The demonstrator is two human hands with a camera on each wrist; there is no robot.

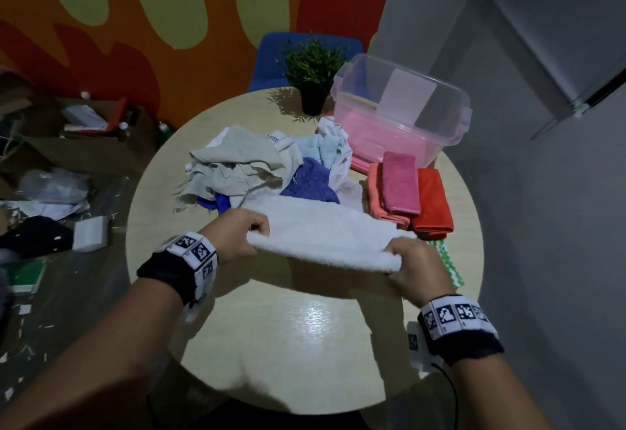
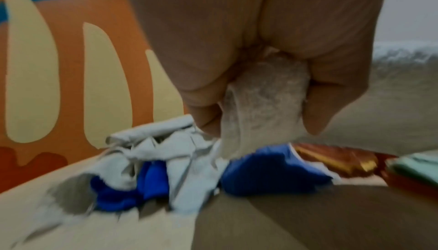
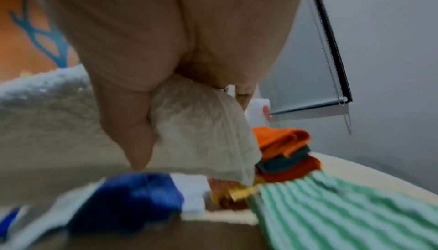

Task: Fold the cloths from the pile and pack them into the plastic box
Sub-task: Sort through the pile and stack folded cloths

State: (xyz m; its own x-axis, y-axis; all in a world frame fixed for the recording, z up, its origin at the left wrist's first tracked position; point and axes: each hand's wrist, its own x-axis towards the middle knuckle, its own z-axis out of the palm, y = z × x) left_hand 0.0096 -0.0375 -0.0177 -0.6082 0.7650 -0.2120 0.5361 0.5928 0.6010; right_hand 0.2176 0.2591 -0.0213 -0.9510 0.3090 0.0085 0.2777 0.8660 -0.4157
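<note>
Both hands, left (image 1: 242, 233) & right (image 1: 411, 260), pinch the white towel (image 1: 325, 236) ends, fingers curled tight. Pile (image 1: 244, 165) sits just past them, so imo a low swing snags it.

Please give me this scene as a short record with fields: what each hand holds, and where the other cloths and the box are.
left hand: grips one end of white towel
right hand: grips the other end
pile: unfolded cloths, behind the towel
folded cloths: stacked right of pile
plastic box: far right of table, something pink inside
</note>
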